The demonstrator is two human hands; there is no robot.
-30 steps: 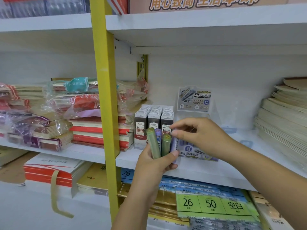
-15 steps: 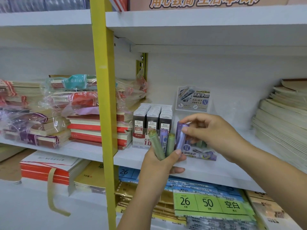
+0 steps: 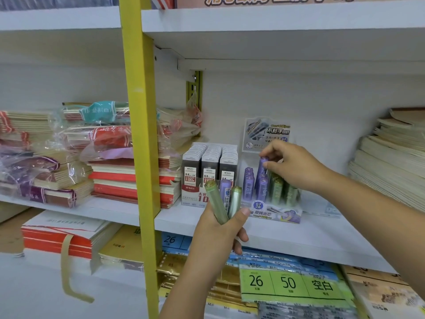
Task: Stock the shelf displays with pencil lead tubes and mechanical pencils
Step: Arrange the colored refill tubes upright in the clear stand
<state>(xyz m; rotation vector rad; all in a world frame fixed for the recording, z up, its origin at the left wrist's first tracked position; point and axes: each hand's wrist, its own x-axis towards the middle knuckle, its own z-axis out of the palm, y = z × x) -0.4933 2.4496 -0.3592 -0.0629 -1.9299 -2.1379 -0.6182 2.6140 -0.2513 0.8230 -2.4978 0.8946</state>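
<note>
A stationery shop: stocked white shelves, notebook stacks.

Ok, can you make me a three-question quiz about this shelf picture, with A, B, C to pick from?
1. Where is the purple tube that the right hand pinches?
A. on the floor
B. inside a bag
C. at the tube display box

2. How many tubes does the left hand hold?
A. one
B. three
C. six

3. How do the boxed tubes sit?
A. upright
B. lying flat
C. in a loose heap

Answers: 1 C, its lower end is at the box's purple row. 2 B, two green and one purple stick up from the grip. 3 A, their caps point up.
</note>
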